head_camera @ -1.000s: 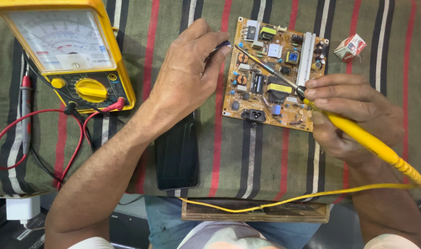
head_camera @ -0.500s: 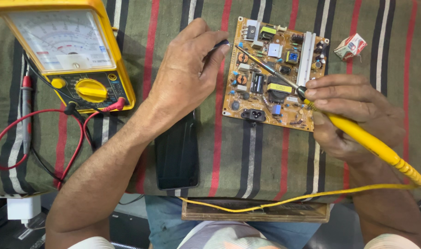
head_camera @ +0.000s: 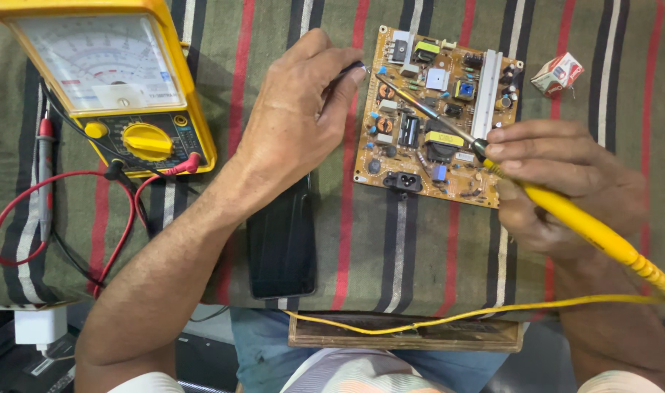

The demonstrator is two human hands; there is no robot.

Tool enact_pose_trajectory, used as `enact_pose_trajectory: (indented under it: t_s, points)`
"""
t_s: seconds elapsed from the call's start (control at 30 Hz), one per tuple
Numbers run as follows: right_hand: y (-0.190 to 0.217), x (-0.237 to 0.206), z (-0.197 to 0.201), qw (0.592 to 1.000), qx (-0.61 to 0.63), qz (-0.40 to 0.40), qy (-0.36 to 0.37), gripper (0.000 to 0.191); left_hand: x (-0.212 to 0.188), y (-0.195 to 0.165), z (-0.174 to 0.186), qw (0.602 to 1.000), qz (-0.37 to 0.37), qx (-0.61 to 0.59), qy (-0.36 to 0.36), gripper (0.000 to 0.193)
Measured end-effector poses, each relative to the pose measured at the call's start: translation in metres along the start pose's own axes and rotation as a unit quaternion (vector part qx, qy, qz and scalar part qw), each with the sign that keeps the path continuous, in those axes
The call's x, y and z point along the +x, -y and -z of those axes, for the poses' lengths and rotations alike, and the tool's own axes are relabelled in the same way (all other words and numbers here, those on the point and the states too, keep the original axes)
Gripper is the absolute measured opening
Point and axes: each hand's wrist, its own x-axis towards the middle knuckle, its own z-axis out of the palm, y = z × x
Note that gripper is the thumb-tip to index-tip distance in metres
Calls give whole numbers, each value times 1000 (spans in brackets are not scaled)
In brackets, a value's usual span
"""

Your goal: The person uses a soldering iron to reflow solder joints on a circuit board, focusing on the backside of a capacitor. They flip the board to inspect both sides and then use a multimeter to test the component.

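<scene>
Striped cloth [head_camera: 390, 247] covers the surface, green w/ red, black and white stripes. Top left on it: big yellow meter [head_camera: 107, 80] w/ needle dial and yellow knob, red and black leads [head_camera: 26, 218] looping off its lower edge over the cloth's left side. Circuit board [head_camera: 438, 116] lies flat upper centre-right, tan, packed w/ small parts, black socket at its near edge. Black phone [head_camera: 281, 240] lies face up near centre, partly under the left forearm. Left hand [head_camera: 296, 124] sits just left of the board, fingers curled, pinching a small dark thing at the fingertips right by the board's top-left edge; can't tell what it is. Right hand [head_camera: 558, 182] is clenched round a yellow soldering iron [head_camera: 580, 225], gripped near the front; the metal tip reaches diagonally across the board toward its upper left. The iron's yellow cord [head_camera: 420, 320] trails along the cloth's near edge. Small red-and-white box [head_camera: 556, 74] sits top right, just beside the board but apart.
</scene>
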Motion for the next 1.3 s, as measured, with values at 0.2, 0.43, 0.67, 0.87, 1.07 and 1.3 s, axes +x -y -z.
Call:
enact_pose_trajectory:
  t_s: [0.2, 0.43, 0.67, 0.87, 1.07, 1.3]
  points:
    - [0, 5, -5, 1000, 15, 17, -10, 24, 1, -1, -1, 1000, 0, 0, 4, 13]
    - [-1, 3, -5, 1000, 1, 19, -10, 24, 1, -4, -1, 1000, 1, -2, 9, 15]
    - [2, 4, -3, 1000, 4, 6, -18, 23, 1, -7, 0, 1000, -1, -8, 1, 15]
    - [4, 6, -2, 1000, -1, 8, -18, 22, 1, -6, -1, 1000, -1, -17, -3, 15]
    - [8, 9, -1, 1000, -11, 5, -7, 22, 1, -6, -1, 1000, -1, -15, 1, 15]
    - [11, 10, 1, 1000, -2, 7, -2, 20, 2, -7, -2, 1000, -5, -12, -1, 14]
